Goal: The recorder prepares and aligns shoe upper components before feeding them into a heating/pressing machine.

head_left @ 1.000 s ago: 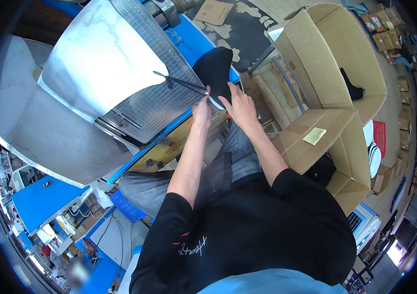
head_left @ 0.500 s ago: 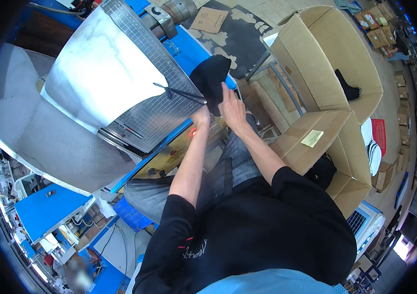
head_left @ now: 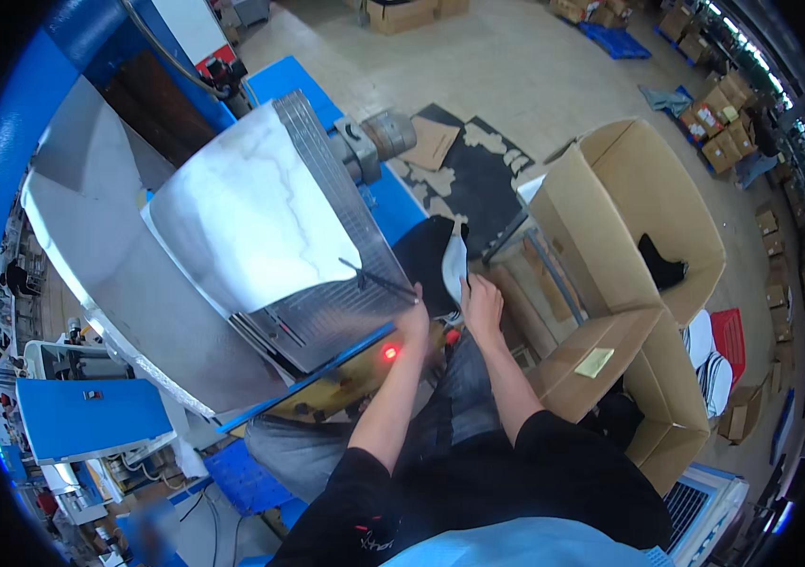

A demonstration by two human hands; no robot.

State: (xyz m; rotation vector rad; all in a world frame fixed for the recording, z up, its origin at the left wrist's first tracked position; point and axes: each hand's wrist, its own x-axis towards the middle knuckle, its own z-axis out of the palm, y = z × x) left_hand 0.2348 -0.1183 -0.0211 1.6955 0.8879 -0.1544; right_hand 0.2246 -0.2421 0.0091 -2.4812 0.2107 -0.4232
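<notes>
Workshop floor strewn with cardboard boxes [head_left: 643, 203]; at twelve o'clock of both hands, black cloth [head_left: 426, 260] gripped by right hand [head_left: 481, 300], left hand [head_left: 412, 319] pressing the ribbed metal machine [head_left: 327, 236] edge—likely pinching fingers or snagging cloth.

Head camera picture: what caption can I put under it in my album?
Seated person's left hand and right hand hold a black cloth beside a shiny metal machine.

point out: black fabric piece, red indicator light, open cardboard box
black fabric piece [head_left: 421, 260], head view, on its dark upper face
red indicator light [head_left: 389, 352], head view, on the glowing dot
open cardboard box [head_left: 610, 203], head view, on the inner wall
</notes>
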